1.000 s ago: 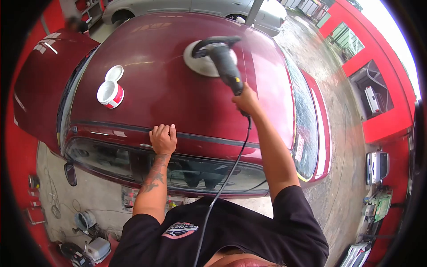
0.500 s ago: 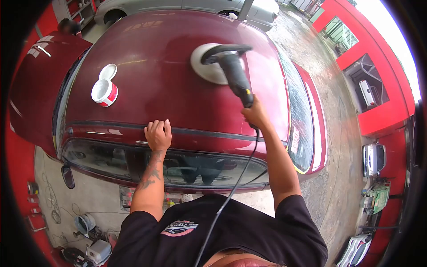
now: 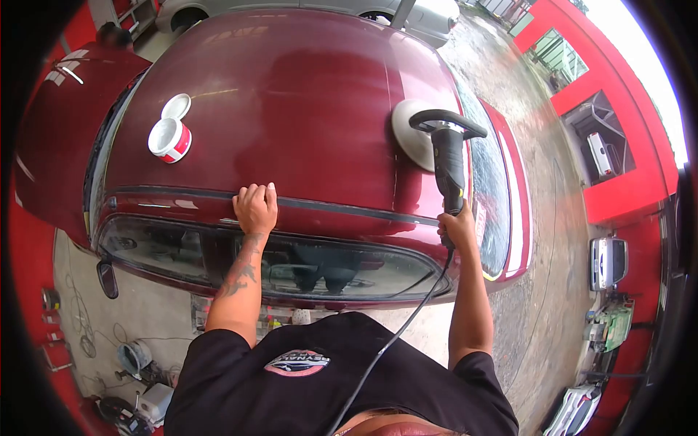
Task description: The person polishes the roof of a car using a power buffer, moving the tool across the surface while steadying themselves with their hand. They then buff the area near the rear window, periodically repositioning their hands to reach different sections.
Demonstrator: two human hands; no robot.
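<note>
My right hand [image 3: 459, 227] is wrapped round the rear handle of a black corded polisher [image 3: 448, 163]. Its round pale pad [image 3: 408, 134] lies against the glossy dark red car roof [image 3: 313, 138], close to the rear window. Nobody holds the polisher's front loop handle. My left hand [image 3: 256, 208] rests on the near edge of the roof by the black trim strip, holding nothing, with its fingers loosely bent. A white tub [image 3: 170, 140] with a red label stands on the roof to the left, and its white lid [image 3: 176, 107] lies beside it.
The power cord [image 3: 392, 338] runs from the polisher across my black shirt. A side mirror [image 3: 109, 279] juts out at lower left. Behind the roof stands a silver car [image 3: 429, 18]. Equipment and a bucket [image 3: 135, 357] sit on the floor at lower left. Another person [image 3: 114, 36] is at upper left.
My right hand has moved the polisher to the right and slightly nearer, toward the rear edge of the roof. My left hand stays on the roof edge.
</note>
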